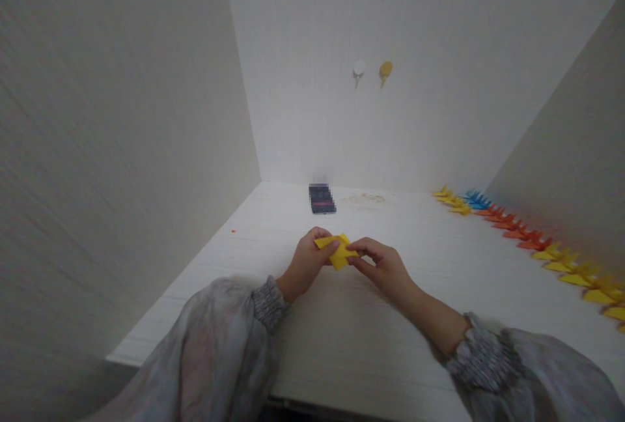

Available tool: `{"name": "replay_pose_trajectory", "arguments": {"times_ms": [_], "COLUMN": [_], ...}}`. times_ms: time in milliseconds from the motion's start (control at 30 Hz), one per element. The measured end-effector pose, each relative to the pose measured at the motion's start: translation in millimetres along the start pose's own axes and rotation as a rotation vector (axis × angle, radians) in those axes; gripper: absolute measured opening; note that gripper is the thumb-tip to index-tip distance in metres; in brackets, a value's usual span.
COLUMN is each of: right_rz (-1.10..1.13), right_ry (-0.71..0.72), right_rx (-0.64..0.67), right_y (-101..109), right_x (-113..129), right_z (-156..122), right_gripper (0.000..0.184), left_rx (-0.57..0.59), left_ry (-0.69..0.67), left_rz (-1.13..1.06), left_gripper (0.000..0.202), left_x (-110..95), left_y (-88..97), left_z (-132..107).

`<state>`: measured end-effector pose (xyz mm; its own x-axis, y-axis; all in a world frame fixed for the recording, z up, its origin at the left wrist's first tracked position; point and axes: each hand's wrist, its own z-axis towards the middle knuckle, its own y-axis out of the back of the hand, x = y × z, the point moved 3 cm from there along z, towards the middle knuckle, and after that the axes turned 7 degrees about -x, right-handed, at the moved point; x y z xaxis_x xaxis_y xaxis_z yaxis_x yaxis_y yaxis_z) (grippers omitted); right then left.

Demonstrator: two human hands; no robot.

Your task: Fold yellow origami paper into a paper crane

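Just above the middle of the white table, both hands hold a small piece of folded yellow paper [340, 256]. My left hand [308, 258] grips its left side, the thumb lying across the front face. At the right corner, the thumb and fingers of my right hand [381, 264] pinch the paper. A pointed flap sticks out at the upper left, and another corner points down. The back of the paper and some of the left fingers are hidden.
A dark phone [322, 199], blurred out, lies by the back wall. Folded paper figures in yellow, blue and orange-red [512, 223] run along the right wall. A tiny orange scrap [233, 231] lies at left. White [359, 69] and yellow [385, 70] hooks are on the back wall.
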<state>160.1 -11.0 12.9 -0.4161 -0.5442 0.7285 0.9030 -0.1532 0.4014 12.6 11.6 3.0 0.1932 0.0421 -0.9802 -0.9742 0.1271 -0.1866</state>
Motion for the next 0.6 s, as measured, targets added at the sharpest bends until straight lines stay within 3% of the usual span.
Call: {"name": "replay_pose_trajectory", "arguments": {"times_ms": [333,600], "right_rz": [0.112,0.157], "right_ry": [-0.095,-0.217], "right_rx": [-0.013,-0.066], "right_y": [4,2], "right_x": [8,-3], "right_z": [0,-2], "right_gripper": [0.006,0.01], "left_rx": [-0.015,-0.043], "left_ry": [-0.019,-0.047], "left_rz": [-0.039,-0.02], "left_gripper": [0.029,0.029], "left_x": [-1,-8], "left_y": [0.2,-0.2], "left_z": [0,-1]}}
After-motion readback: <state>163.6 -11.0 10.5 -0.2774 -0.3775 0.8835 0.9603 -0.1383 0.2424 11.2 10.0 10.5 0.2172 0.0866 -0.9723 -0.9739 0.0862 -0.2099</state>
